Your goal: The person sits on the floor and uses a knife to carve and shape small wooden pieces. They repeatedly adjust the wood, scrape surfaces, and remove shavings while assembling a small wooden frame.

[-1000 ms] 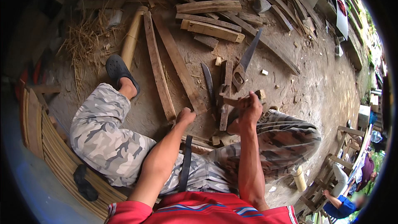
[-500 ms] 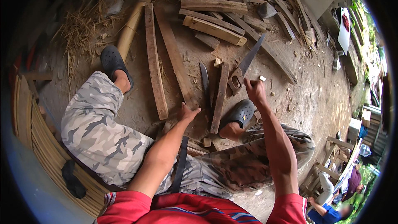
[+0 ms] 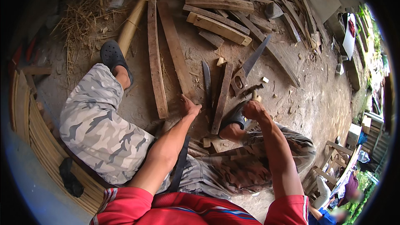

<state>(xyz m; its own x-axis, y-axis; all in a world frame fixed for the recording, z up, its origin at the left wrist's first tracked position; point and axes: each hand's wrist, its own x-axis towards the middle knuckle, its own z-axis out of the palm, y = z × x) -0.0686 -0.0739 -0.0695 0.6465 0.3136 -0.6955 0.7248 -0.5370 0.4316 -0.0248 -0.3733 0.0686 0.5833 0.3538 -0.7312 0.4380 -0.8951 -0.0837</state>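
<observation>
My right hand (image 3: 253, 109) is closed round the handle of a hammer (image 3: 254, 94), its dark head just beyond my fist, over the right clog (image 3: 236, 116). At the near end of a long brown wooden board (image 3: 174, 48), my left hand (image 3: 189, 106) is closed on it; the fingertips are partly hidden. Left of it lies another long narrow plank (image 3: 155, 62). Between my hands a dark flat blade (image 3: 206, 79) and a short plank (image 3: 223, 98) lie on the ground. A handsaw (image 3: 238, 81) with a wooden handle rests just beyond the hammer.
Stacked timber pieces (image 3: 218, 4) and scrap wood fill the far side. A bamboo pole (image 3: 132, 25) and straw (image 3: 85, 18) lie far left. Curved wooden slats (image 3: 54, 158) stand near left. Two people sit by a wooden frame (image 3: 329, 168) at the lower right.
My right hand has come nearer and slightly left, and the hammer in it now shows. My left hand stays by the board's end, its wrist turned a little.
</observation>
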